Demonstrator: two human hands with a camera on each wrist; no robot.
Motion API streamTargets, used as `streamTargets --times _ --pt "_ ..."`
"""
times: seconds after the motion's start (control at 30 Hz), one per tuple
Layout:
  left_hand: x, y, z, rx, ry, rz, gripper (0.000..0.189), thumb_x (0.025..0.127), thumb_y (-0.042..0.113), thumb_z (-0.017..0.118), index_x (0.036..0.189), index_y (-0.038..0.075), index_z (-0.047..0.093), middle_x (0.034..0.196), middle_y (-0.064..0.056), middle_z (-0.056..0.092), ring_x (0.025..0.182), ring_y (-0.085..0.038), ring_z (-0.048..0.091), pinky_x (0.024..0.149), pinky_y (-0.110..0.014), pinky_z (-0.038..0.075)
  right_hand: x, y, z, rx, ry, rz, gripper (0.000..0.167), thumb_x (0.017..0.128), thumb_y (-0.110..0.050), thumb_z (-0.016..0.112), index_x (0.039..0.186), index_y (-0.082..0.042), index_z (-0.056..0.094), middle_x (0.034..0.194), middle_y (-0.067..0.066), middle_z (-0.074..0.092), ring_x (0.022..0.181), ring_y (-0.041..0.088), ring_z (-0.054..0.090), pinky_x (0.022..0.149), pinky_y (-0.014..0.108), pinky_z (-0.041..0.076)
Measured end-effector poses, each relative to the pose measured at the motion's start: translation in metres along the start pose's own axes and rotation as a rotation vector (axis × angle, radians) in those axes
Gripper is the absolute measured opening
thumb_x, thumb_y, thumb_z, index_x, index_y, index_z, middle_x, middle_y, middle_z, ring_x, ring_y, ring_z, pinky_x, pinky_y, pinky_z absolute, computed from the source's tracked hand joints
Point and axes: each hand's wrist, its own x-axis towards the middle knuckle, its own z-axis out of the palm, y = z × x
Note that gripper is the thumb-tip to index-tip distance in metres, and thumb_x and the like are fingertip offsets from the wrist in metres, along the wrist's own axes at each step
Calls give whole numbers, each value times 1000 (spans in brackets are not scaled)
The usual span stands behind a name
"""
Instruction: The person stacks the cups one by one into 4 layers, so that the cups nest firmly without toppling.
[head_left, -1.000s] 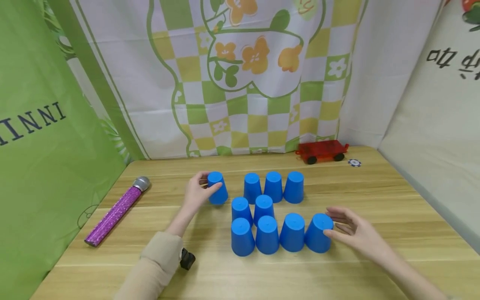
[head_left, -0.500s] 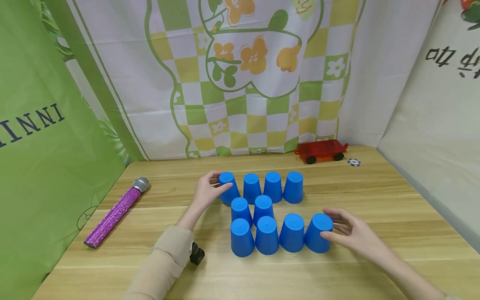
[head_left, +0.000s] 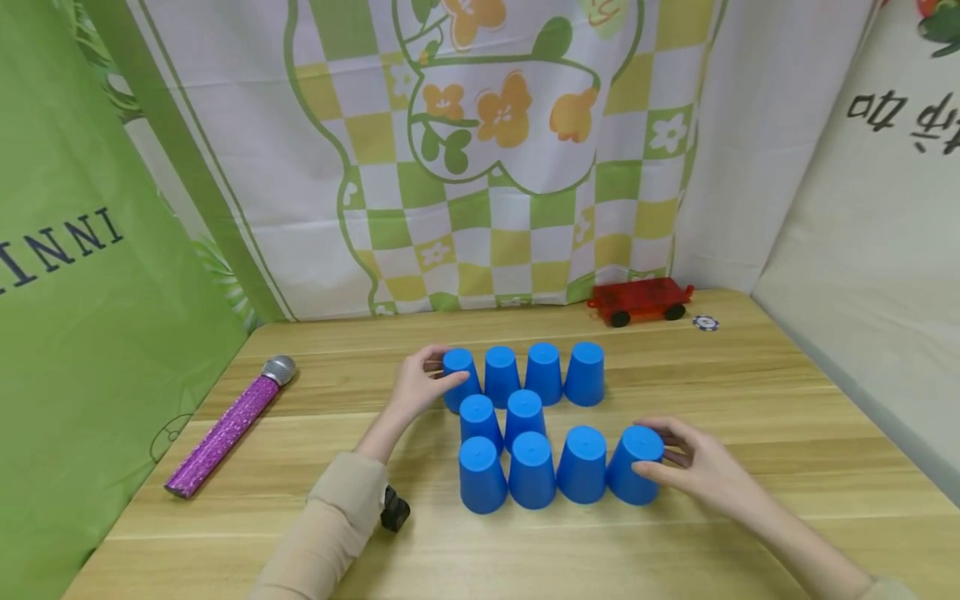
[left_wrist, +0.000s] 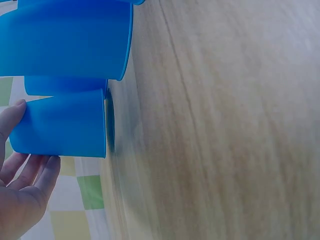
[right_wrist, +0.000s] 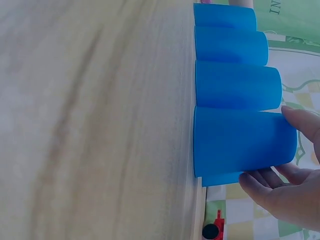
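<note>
Upside-down blue cups stand on the wooden table in three rows. My left hand (head_left: 422,385) grips the leftmost cup (head_left: 460,385) of the back row, thumb on its near side and fingers behind. In the left wrist view this held cup (left_wrist: 65,127) has its rim at or just above the tabletop; I cannot tell which. At the right end of the front row, my right hand (head_left: 701,467) holds the last cup (head_left: 633,479) between thumb and fingers, as the right wrist view shows with that cup (right_wrist: 240,140). Two cups, one of them here (head_left: 525,417), form the middle row.
A glittery purple microphone (head_left: 228,429) lies at the left of the table (head_left: 480,558). Toward the back right are a red toy wagon (head_left: 641,302) and a poker chip (head_left: 706,322). A black object (head_left: 394,510) sits by my left sleeve. Printed curtains (head_left: 510,242) close off the back.
My left hand has carried its cup rightward to the left end of the back row, then slightly nearer me. My right hand stays at its cup, nearly still.
</note>
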Motion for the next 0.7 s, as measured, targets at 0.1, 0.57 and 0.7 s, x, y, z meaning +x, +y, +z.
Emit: streamTargets --times 0.1,0.57,0.7 --pt "0 -1 1 1 -4 -2 46 79 23 76 119 6 59 117 -16 63 111 -33 61 91 -44 53 0 -1 0 -10 -1 5 52 84 -18 71 126 5 50 121 22 59 103 -6 57 88 42 53" --pt "1 -3 4 -6 -5 7 46 80 19 75 120 3 58 117 -18 63 110 -35 61 91 -45 53 1 -1 0 -28 -6 23 52 84 -17 71 126 5 50 121 22 59 109 28 61 88 40 54" --pt "-1 -4 5 -8 -2 18 46 80 17 76 119 3 58 116 -18 63 109 -35 61 91 -44 53 1 -1 1 -32 1 23 52 83 -16 72 125 5 51 120 22 59 108 25 62 88 40 54"
